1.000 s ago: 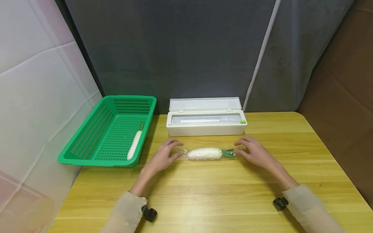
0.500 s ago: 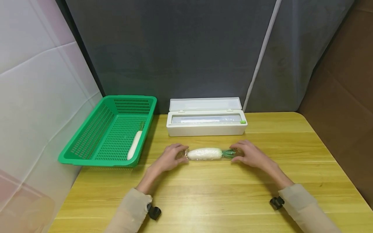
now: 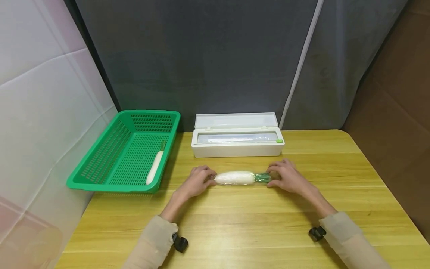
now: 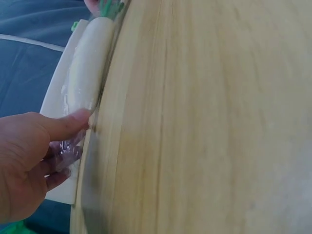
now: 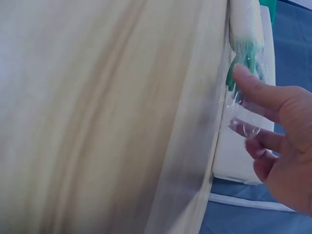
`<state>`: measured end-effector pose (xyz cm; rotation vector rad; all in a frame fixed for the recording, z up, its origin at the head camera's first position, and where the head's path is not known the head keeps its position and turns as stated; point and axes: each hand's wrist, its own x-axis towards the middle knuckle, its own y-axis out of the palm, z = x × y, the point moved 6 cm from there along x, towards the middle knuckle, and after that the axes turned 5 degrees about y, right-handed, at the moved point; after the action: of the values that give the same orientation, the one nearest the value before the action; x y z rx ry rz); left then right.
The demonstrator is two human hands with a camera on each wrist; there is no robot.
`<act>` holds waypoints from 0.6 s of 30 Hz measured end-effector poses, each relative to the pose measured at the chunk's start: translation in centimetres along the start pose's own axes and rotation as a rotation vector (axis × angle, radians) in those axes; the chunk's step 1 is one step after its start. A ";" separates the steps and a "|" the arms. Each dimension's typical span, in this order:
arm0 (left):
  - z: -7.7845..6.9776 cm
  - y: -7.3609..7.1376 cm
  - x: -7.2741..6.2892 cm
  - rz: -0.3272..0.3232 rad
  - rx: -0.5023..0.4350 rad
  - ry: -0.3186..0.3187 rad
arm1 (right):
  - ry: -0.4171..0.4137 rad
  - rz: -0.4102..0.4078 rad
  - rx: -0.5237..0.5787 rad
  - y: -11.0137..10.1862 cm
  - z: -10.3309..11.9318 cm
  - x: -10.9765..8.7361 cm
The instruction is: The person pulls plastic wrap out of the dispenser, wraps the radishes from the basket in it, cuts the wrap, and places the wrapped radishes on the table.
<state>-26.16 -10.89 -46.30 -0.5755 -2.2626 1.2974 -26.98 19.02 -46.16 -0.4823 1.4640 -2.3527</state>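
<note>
A white radish (image 3: 235, 178) wrapped in clear plastic wrap lies crosswise on the table, its green leaves (image 3: 262, 178) to the right. With thumb and curled fingers, my left hand (image 3: 198, 180) grips the loose twist of film at the root end; in the left wrist view that plastic wrap (image 4: 73, 146) bunches between them. My right hand (image 3: 286, 177) holds the leaf end. From the right wrist, the thumb lies against the leaves (image 5: 249, 56) and clear film (image 5: 248, 127) hangs over the fingers. Some fingertips are hidden behind the wrap.
Behind the radish stands a white wrap dispenser (image 3: 237, 150), its lid raised, with a green slider (image 3: 279, 141) at its right. A green basket (image 3: 111, 187) sits on the left, holding another white radish (image 3: 155, 167). Wooden table (image 3: 242, 224) surface lies in front of the hands.
Both hands have come inward from hovering at the two ends and now grip the film there. The radish has shifted very slightly to the left. Basket and dispenser stay put.
</note>
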 end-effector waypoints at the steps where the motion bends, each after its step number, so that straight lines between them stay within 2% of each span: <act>1: 0.0 -0.1 0.0 -0.006 0.001 0.007 | -0.003 -0.011 0.007 -0.1 0.0 0.0; 6: -0.1 -0.6 -0.2 -0.039 -0.025 0.025 | -0.013 -0.032 0.071 -0.8 -0.1 -0.2; 12: -0.7 -1.7 -0.1 -0.065 -0.116 0.054 | -0.036 -0.034 0.165 -1.7 0.2 -0.4; 18: -0.7 -2.3 -0.3 -0.011 -0.261 0.009 | -0.066 -0.070 0.231 -3.1 0.7 -0.7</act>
<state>-25.83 -11.67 -43.99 -0.6554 -2.4422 0.9985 -26.31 20.07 -43.20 -0.5510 1.1453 -2.4945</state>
